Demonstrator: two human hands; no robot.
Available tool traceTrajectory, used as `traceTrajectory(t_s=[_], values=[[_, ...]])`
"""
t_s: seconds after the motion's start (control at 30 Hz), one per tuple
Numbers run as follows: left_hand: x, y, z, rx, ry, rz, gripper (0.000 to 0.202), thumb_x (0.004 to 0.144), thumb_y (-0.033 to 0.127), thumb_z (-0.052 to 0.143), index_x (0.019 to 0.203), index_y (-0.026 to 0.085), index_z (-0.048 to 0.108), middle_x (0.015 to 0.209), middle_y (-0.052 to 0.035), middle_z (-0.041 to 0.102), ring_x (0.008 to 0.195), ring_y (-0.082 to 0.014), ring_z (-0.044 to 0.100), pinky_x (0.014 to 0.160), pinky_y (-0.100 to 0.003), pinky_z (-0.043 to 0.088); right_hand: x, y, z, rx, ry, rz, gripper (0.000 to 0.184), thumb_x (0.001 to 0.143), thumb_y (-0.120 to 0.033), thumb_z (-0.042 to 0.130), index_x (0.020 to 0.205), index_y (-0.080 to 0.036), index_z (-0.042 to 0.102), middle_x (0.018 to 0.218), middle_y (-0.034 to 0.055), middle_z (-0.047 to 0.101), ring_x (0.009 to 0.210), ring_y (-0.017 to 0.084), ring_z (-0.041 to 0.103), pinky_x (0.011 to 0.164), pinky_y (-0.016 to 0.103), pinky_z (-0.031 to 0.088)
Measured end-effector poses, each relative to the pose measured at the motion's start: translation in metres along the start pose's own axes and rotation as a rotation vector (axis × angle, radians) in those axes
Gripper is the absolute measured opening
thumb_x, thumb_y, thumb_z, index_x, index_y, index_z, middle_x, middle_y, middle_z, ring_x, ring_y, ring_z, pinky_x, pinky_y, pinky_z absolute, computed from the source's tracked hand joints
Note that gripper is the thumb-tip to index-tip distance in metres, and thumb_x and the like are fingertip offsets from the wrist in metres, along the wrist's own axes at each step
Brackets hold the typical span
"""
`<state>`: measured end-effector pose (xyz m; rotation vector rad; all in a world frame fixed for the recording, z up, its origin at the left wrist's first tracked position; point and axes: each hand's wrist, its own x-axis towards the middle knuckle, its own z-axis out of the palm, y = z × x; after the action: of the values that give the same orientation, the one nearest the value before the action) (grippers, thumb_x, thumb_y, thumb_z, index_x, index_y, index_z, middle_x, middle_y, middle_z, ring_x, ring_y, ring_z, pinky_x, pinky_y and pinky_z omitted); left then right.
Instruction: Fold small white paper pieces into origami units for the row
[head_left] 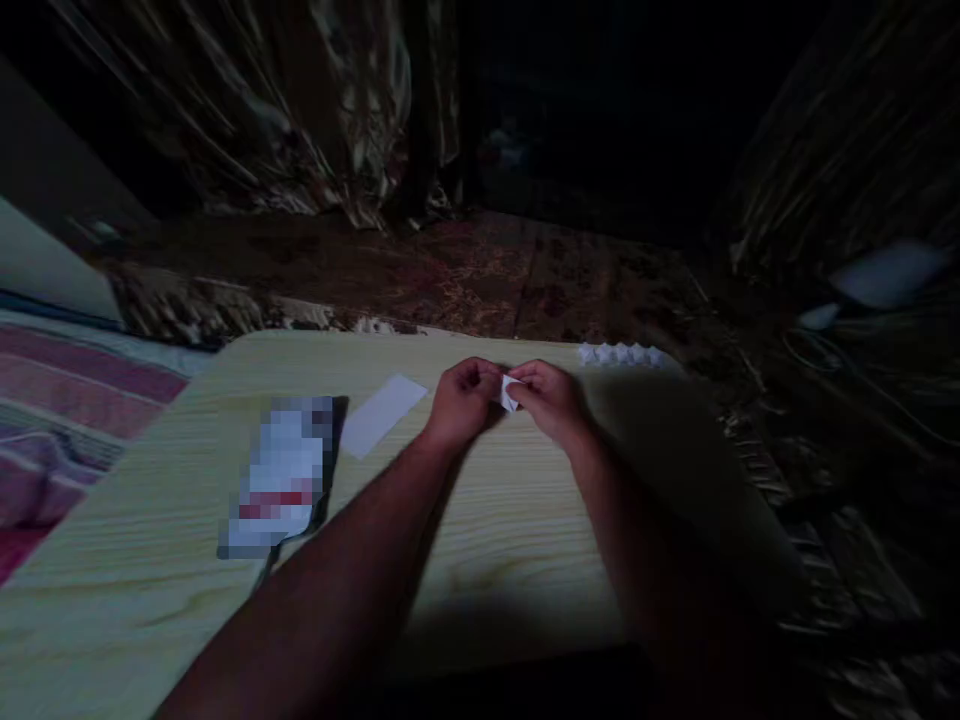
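A small piece of folded white paper [510, 393] is pinched between my two hands above the middle of the table. My left hand [463, 398] grips its left side, with the fingers curled and partly hidden. On the other side, my right hand [550, 397] holds it with the thumb across the front and the fingers behind. Left of my left hand lies a flat white paper strip [384, 415]. Several small white folded paper pieces [619, 355] sit in a row near the table's far right edge.
The pale wooden table [495, 570] has rounded corners. A blurred-out device with a lit screen [281, 475] lies at the left, a cable running from its lower end. Striped bedding [67, 400] borders the left side. A white object with a cord [889, 275] is at the right.
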<state>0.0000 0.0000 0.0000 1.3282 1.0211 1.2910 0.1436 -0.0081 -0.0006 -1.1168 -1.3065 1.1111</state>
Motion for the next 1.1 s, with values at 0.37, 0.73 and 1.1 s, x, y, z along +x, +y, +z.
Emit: traceTrajectory(t_s=[0.37, 0.73, 1.1], values=[[-0.0007, 0.0021, 0.0036, -0.017, -0.007, 0.02, 0.022, 0.077, 0.035, 0.064, 0.077, 0.014, 0.063, 0.066, -0.0009, 0.06, 0.058, -0.01, 0.051, 0.056, -0.022, 0.04, -0.0004, 0.0016, 0.0013, -0.105, 0.065, -0.053, 0.008, 0.068, -0.025, 0.06, 0.07, -0.018, 0.057, 0.057, -0.0038, 0.057, 0.053, 0.011, 0.051, 0.05, 0.022, 0.036], [-0.003, 0.0016, 0.005, 0.036, 0.044, 0.041, 0.02, 0.077, 0.035, 0.063, 0.077, 0.015, 0.063, 0.065, -0.0004, 0.059, 0.055, -0.0094, 0.049, 0.052, -0.021, 0.038, -0.0015, -0.0017, 0.004, -0.083, 0.101, -0.069, 0.009, 0.067, -0.026, 0.061, 0.066, -0.018, 0.059, 0.055, -0.0037, 0.055, 0.052, 0.011, 0.049, 0.05, 0.022, 0.035], [-0.0023, 0.003, 0.005, 0.034, 0.071, 0.058, 0.017, 0.077, 0.032, 0.062, 0.076, 0.015, 0.063, 0.066, -0.0005, 0.059, 0.057, -0.0099, 0.051, 0.054, -0.022, 0.04, -0.0014, -0.0019, 0.0064, -0.076, 0.063, -0.008, 0.009, 0.066, -0.025, 0.058, 0.071, -0.018, 0.059, 0.057, -0.0032, 0.058, 0.054, 0.012, 0.051, 0.051, 0.023, 0.037]])
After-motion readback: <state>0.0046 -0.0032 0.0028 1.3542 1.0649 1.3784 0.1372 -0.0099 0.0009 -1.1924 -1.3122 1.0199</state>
